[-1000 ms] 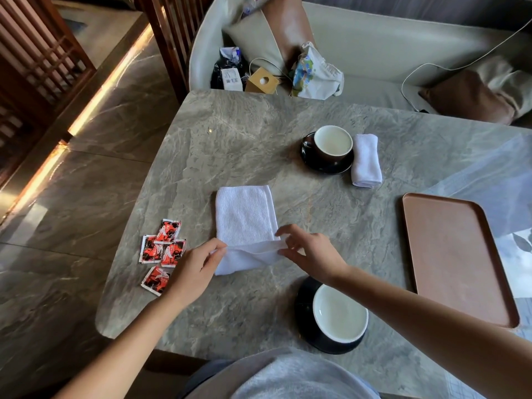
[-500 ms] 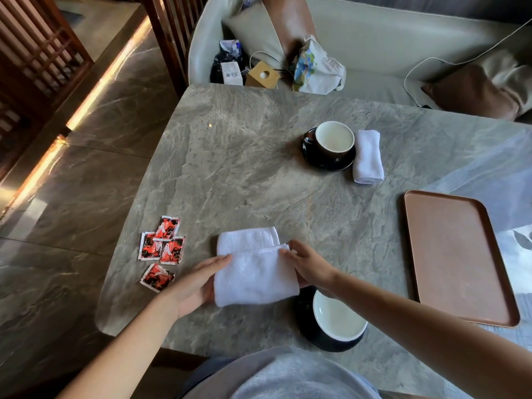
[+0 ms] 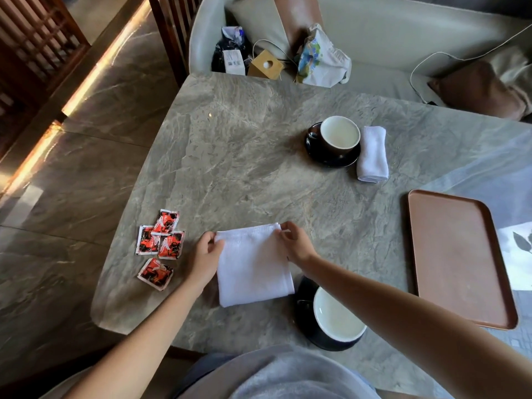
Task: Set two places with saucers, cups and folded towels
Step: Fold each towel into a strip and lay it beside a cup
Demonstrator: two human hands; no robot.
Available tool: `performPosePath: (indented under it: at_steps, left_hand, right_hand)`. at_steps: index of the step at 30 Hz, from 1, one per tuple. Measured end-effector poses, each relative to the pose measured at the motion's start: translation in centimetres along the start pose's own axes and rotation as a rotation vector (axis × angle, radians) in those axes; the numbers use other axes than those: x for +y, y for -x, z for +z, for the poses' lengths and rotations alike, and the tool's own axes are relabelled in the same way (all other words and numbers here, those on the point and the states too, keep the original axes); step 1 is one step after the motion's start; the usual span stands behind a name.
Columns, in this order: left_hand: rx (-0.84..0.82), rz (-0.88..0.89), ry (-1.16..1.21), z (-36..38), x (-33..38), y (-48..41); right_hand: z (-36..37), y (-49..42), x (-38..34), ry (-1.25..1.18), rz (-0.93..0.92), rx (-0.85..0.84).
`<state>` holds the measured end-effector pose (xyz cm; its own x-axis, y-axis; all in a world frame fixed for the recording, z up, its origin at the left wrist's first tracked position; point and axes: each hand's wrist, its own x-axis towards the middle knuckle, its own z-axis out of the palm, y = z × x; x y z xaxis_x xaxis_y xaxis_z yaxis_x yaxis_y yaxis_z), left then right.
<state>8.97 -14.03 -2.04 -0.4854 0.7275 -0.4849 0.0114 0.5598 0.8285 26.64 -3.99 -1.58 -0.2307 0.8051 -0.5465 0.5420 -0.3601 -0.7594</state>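
— Towel (image 3: pixel 254 264)?
— On the desk (image 3: pixel 244 156), ten o'clock of the near cup (image 3: pixel 336 319); left hand (image 3: pixel 205 254) and right hand (image 3: pixel 296 243) pinch its far corners.
— Risk?
— Layers could slip askew; the forearm could knock that cup.

We see a grey marble table (image 3: pixel 230 168) over a veined stone floor (image 3: pixel 72 182) with warm light strips (image 3: pixel 95 64), a wooden lattice screen (image 3: pixel 37 33) at left, and a pale sofa (image 3: pixel 388 38) past the table's far edge.

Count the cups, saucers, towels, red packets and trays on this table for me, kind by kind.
Cups: 2
Saucers: 2
Towels: 2
Red packets: 4
Tray: 1
Total: 11
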Motion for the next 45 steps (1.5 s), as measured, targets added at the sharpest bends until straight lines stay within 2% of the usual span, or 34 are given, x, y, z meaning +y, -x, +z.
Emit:
performPosePath:
  at_steps: [5,10,12,14,16,18,19,21,25,29,35,40,45]
  left_hand:
    - [0.056,0.062,-0.084,0.8,-1.6,-1.4]
    - [0.076,0.048,-0.197,0.9,-2.3,-1.7]
    - [0.098,0.042,-0.315,0.8,-1.8,-1.1]
    - [0.188,0.203,-0.511,0.3,-1.7,-0.1]
    - [0.270,0.478,-0.694,0.1,-2.0,1.1]
    - [0.229,0.666,-0.797,0.6,-2.3,2.1]
    - [0.167,0.705,-0.841,1.1,-2.5,2.5]
    - [0.038,0.688,-0.968,1.9,-3.2,2.7]
    - [-0.059,0.531,-1.141,2.7,-4.2,2.2]
    - [-0.067,0.460,-1.214,2.8,-4.3,2.2]
    - [-0.035,0.495,-1.259,2.3,-4.6,2.4]
    - [-0.044,0.488,-1.288,1.5,-4.7,2.5]
    - [-0.054,0.453,-1.306,1.6,-4.1,2.7]
  right_hand:
    - [0.7,-1.2,1.0,0.115,-0.004,0.099]
    - [0.8,-1.3,1.4,0.127,-0.046,0.090]
    - [0.7,-0.9,1.5,0.173,-0.070,0.071]
    - [0.3,-0.2,1.5,0.407,-0.210,0.109]
    - [0.0,0.5,1.5,0.725,-0.473,0.159]
    - [0.3,1.4,1.1,0.941,-0.708,0.159]
    - [0.9,1.8,1.1,1.006,-0.800,0.143]
    - [2.4,2.4,1.5,1.101,-0.888,0.046]
    - [3.8,2.3,2.6,1.128,-0.745,-0.206]
    - [3.2,1.6,3.1,1.222,-0.725,-0.240]
    - [1.6,1.1,3.2,1.327,-0.727,-0.204]
    - [-0.3,-0.1,3.3,1.396,-0.769,-0.315]
    - [-0.3,-0.6,3.0,1.444,-0.787,-0.335]
